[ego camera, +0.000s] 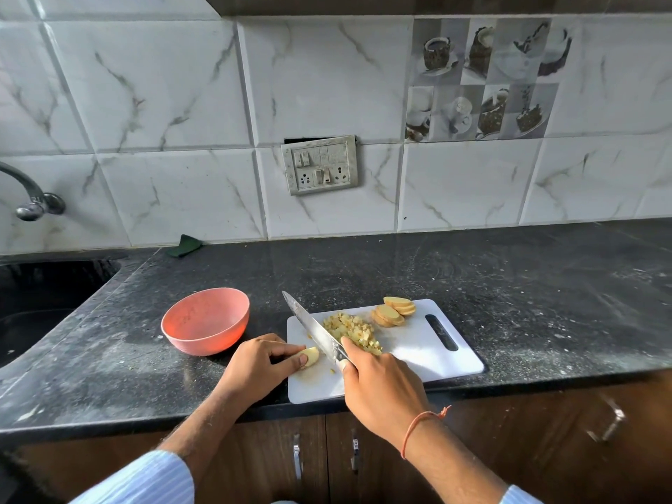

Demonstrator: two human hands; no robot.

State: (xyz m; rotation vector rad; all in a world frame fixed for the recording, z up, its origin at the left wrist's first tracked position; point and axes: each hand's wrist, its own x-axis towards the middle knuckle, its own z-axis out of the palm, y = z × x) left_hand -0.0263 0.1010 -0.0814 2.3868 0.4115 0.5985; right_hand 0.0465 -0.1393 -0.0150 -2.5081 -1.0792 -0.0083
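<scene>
The right hand point(381, 387) is wrapped round the knife point(312, 327), blade tilted over the board point(418, 352) — a pale piece point(310, 356) is pinched by the left hand point(260, 365) beside it.

The person wears a light blue shirt with fine white stripes: the left sleeve point(145, 480) ends in a soft, rumpled fold partway along the forearm, and only the edge of the right sleeve point(520, 496) shows, in the same striped cloth. Both forearms are bare below the sleeves and carry fine hair. The left hand point(260, 365) and right hand point(381, 389) are bare as well, with short nails. Round the right wrist runs a thin orange thread point(412, 429), tied in a small knot whose loose ends stick out to the side.
</scene>
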